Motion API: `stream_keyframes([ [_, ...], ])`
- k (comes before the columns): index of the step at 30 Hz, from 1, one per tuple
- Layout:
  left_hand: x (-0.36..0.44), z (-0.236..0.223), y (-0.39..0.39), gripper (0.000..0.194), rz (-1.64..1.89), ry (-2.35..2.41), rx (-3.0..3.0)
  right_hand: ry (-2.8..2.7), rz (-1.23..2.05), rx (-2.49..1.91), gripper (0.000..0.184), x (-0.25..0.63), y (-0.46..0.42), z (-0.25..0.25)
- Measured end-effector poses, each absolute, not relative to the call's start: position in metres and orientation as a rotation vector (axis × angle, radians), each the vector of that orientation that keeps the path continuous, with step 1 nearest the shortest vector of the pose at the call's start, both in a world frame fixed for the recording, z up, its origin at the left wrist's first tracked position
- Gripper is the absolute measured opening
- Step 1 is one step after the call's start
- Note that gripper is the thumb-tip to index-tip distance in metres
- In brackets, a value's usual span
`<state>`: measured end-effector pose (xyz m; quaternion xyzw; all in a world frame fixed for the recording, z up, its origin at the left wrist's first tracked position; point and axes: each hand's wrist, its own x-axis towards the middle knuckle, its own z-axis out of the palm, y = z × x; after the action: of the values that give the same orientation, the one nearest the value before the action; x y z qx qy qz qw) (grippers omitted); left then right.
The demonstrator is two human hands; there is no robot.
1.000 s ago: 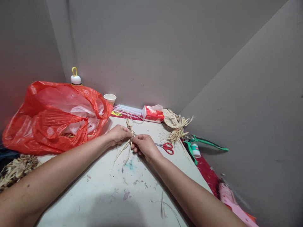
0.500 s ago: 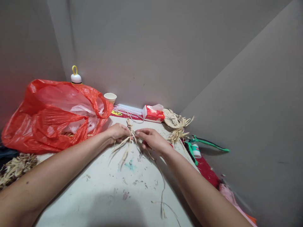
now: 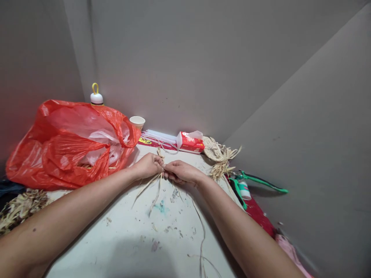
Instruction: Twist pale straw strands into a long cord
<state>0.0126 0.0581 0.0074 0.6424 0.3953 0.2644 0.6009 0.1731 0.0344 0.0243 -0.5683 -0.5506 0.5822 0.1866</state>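
Note:
Both hands meet over the far middle of the white table (image 3: 121,239). My left hand (image 3: 150,165) is closed on a braid of dry straw (image 3: 159,152), whose plaited end pokes up beyond the fingers. Loose straw strands (image 3: 156,193) fan out below it toward me. Pressed against the left fingertips, my right hand (image 3: 181,172) pinches straw strands at the same spot. The exact grip is hidden by the fingers. A long thin strand (image 3: 203,231) trails from below the right hand down the table.
At the left lie a red plastic bag (image 3: 66,154) and a straw heap (image 3: 23,206). Along the back stand a paper cup (image 3: 137,122) and a red tissue pack (image 3: 191,142). Coiled straw braid (image 3: 213,148), green-handled pliers (image 3: 263,183) and a small white bottle (image 3: 245,191) sit at the right.
My hands have come together, fingertips now touching over the braid. My right fingers have closed in around the strands. The view has shifted slightly.

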Motion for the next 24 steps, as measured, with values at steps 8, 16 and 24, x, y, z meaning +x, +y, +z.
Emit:
stream_keyframes([
  [8,0.006,0.007,0.062,0.011,0.513,0.870,1.642,-1.559,1.632,-1.577,0.027,0.170,0.035,0.020],
  [16,-0.001,0.023,0.066,0.019,0.389,0.923,1.901,-1.508,1.424,-1.628,0.026,0.163,0.033,0.011],
  [24,0.001,0.025,0.064,0.014,0.471,1.032,1.996,-1.523,1.291,-1.630,0.018,0.159,0.032,0.003],
])
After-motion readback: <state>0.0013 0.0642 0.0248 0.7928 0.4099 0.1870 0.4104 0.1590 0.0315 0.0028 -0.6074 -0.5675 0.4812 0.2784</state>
